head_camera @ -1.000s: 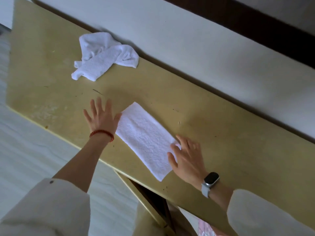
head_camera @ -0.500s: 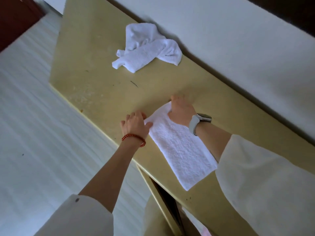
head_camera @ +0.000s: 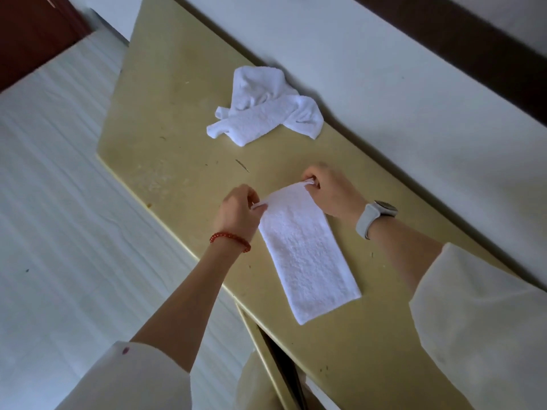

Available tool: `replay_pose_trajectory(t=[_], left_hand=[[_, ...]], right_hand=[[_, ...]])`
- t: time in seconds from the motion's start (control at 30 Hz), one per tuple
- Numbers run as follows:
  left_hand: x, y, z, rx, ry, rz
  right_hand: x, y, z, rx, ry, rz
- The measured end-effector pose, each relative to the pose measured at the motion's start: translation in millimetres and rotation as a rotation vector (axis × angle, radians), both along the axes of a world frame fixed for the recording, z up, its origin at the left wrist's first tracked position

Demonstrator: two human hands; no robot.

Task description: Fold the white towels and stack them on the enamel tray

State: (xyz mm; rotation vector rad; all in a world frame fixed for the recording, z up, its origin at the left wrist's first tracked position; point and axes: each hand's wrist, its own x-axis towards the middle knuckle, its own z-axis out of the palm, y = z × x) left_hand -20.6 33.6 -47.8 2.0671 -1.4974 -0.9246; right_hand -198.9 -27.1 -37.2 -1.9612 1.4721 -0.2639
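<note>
Our left hand (head_camera: 238,210) and right hand (head_camera: 331,192) each pinch a far corner of the half-folded towel (head_camera: 305,253). Next, we judge, we bring that end over toward our wrists, onto the near edge.

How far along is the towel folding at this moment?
Done: the strip towel on the table is already folded into a long band. In hand: the left hand and right hand pinch its far corners. Left: the crumpled towel is untouched; no enamel tray or stack is in view.

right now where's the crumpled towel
In the head view the crumpled towel lies on the yellow tabletop by the wall, beyond the folded towel both hands hold.
</note>
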Motion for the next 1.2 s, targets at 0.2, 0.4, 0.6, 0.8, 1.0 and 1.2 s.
replay_pose_trajectory(t=[0.2, 0.4, 0.6, 0.8, 1.0, 1.2], left_hand=[[-5.9, 19.0, 15.9, -0.389, -0.121, -0.196], [-24.8, 80.2, -10.3, -0.526, -0.127, -0.436], [-35.5, 120.8, -34.0, -0.468, -0.104, -0.46], [-41.4, 131.4, -42.3, -0.425, -0.154, -0.434], [-42.2, 136.0, -42.7, -0.45, -0.193, -0.476], [-43.1, 137.6, -44.8, -0.465, -0.177, -0.435]], right_hand=[[-22.6, 34.8, 6.5, -0.262, -0.115, -0.018], [-68.2, 99.9, -15.4, -0.193, -0.057, 0.112], [-86.4, 135.2, -31.9, -0.21, -0.009, 0.186], [-84.8, 149.2, -40.9, -0.295, 0.067, 0.15], [-87.7, 155.6, -40.8, -0.295, 0.065, 0.179], [-88.1, 155.8, -46.4, -0.307, 0.039, 0.165]])
